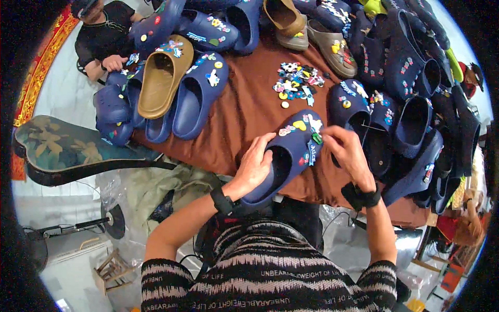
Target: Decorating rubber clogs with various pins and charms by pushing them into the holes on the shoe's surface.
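A navy blue clog (278, 179) is held over the near edge of the brown-covered table, its toe pointing away from me. My left hand (253, 164) grips its left side, the thumb by the foot opening. Colourful charms sit on its upper, among them a yellow heart charm (299, 125) and a white one. On the clog's right side, the closed fingertips of my right hand (345, 151) pinch at a small green charm (316, 138). Whether that charm is fixed in the clog, I cannot tell. Beyond the toe lies a pile of loose charms (299, 80).
Decorated navy clogs crowd the table's right side (410, 119) and far left, where a tan clog (161, 80) rests on top. A brown cloth (249, 88) covers the table. At left stand a patterned chair (67, 145) and another person (106, 39) in black.
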Tool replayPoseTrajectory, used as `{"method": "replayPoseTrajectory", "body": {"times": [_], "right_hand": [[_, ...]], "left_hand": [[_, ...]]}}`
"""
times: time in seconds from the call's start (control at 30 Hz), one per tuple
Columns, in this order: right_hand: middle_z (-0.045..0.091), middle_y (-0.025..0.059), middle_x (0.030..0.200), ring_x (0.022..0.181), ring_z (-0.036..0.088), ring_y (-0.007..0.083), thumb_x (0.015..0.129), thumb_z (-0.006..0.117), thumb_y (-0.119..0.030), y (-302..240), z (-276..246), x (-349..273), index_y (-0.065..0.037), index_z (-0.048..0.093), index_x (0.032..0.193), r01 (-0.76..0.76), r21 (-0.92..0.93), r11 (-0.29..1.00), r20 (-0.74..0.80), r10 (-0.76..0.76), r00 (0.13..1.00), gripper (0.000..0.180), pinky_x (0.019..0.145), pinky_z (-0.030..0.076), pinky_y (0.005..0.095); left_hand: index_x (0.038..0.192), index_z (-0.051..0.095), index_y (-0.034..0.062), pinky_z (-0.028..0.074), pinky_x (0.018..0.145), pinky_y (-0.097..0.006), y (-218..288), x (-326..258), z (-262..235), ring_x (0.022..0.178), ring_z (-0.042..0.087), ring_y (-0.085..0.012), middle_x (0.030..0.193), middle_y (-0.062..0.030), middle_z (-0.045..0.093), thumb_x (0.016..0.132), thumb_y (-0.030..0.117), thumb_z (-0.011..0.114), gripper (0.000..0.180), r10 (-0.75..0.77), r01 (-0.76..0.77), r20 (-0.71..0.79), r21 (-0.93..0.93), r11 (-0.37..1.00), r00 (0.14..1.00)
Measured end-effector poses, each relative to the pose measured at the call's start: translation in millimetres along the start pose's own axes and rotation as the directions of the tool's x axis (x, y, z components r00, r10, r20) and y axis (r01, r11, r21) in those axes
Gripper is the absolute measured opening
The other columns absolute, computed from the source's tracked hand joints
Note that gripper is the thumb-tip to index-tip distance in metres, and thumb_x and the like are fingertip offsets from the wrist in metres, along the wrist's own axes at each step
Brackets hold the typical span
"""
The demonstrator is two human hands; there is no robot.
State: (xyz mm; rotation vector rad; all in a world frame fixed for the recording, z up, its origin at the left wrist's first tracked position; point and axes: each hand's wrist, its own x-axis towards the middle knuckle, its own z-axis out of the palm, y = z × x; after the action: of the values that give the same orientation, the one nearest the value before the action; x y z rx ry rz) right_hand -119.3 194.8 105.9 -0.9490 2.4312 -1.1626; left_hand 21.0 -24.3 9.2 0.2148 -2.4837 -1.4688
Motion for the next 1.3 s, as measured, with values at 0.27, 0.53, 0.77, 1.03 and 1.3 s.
{"method": "replayPoseTrajectory", "body": {"times": [0.27,0.53,0.77,1.03,1.3], "right_hand": [[0.073,0.0118,0.084,0.077,0.067,0.0155,0.097,0.064,-0.018,35,20,-84,0.003,0.07,0.105,-0.207,0.231,0.951,-0.181,0.251,0.951,0.023,0.071,0.052,0.0318],[0.07,0.0143,0.081,0.072,0.066,0.0176,0.096,0.063,-0.016,42,19,-114,0.003,0.07,0.106,-0.241,0.251,0.937,-0.286,0.31,0.907,0.022,0.067,0.051,0.034],[0.071,0.0141,0.085,0.076,0.068,0.0192,0.096,0.064,-0.016,32,-3,-132,0.001,0.069,0.105,-0.252,0.251,0.935,-0.413,0.339,0.845,0.019,0.07,0.051,0.0349],[0.063,0.0023,0.082,0.073,0.057,0.0083,0.096,0.065,-0.008,36,-50,-162,-0.001,0.067,0.103,-0.142,0.143,0.979,-0.908,0.187,0.375,0.01,0.065,0.047,0.0252],[0.058,-0.0025,0.077,0.064,0.054,0.0047,0.099,0.065,-0.04,91,-92,-197,-0.002,0.065,0.105,-0.064,0.617,0.784,-0.705,0.587,0.399,0.039,0.057,0.045,0.0209]], "left_hand": [[0.143,0.044,0.0049,0.037,0.113,-0.043,-3,9,-10,0.135,0.048,-0.0382,0.139,-0.0226,0.053,0.095,0.003,0.049,0.048,-0.033,0.031,0.156,0.016,0.999,0.987],[0.143,0.049,0.0008,0.032,0.117,-0.036,0,9,-22,0.137,0.048,-0.0269,0.144,-0.016,0.055,0.092,0.0,0.049,0.051,-0.137,0.145,0.116,-0.066,0.987,0.984],[0.147,0.046,0.0011,0.035,0.112,-0.034,-23,33,-89,0.128,0.05,-0.0236,0.142,-0.0139,0.054,0.094,0.002,0.048,0.053,-0.119,0.127,-0.192,0.028,0.991,0.974],[0.146,0.042,-0.0032,0.033,0.114,-0.043,-67,84,-117,0.134,0.046,-0.0402,0.142,-0.0245,0.05,0.094,-0.006,0.047,0.053,0.145,0.016,-0.265,0.525,0.851,0.953],[0.149,0.036,-0.0022,0.026,0.118,-0.049,-36,74,-96,0.142,0.034,-0.0418,0.15,-0.0268,0.039,0.092,-0.003,0.051,0.059,0.373,-0.128,-0.246,0.66,0.741,0.895]]}}
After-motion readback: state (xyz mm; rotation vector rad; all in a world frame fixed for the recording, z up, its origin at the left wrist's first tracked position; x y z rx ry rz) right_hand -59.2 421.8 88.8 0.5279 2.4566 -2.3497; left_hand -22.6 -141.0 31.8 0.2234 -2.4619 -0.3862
